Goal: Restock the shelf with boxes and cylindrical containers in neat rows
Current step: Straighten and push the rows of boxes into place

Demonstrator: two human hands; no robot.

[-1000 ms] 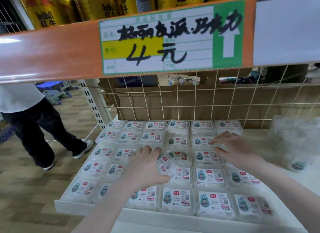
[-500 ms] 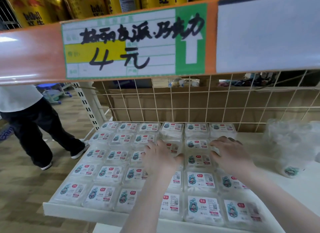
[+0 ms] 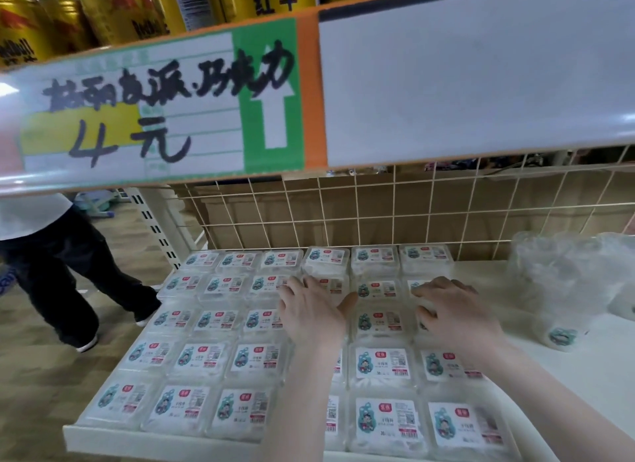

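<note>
Nearest the shelf's front lip (image 3: 165,442), clear plastic boxes (image 3: 384,422) with white and teal labels lie flat in tidy rows, six across, running back towards the wire grid (image 3: 343,214). Two bare forearms reach in over the front rows and hide parts of the fourth and sixth columns. The left hand (image 3: 314,310) lies palm down on a box (image 3: 335,284) in the fourth column, fingers straight and slightly spread, thumb stretched out to the right; it presses rather than clasps. The right hand (image 3: 453,312) sits over a box in the sixth column (image 3: 417,286), its fingers bent downward over the box's far edge, but whether they truly clasp it I cannot tell, since the hand covers nearly all of it. Between the two hands one column of boxes lies untouched. To the right, on the bare white shelf, slumps a crumpled clear plastic bag (image 3: 567,289), its contents too hazy to make out beyond one teal label near the bottom. Behind the grid stand brown cartons (image 3: 309,217). Above, the upper shelf's edge carries a handwritten price tag (image 3: 154,117), and gold cans (image 3: 130,11) are cut off by the top. At the left, a person's dark trousers (image 3: 62,272) show on the wooden floor.
</note>
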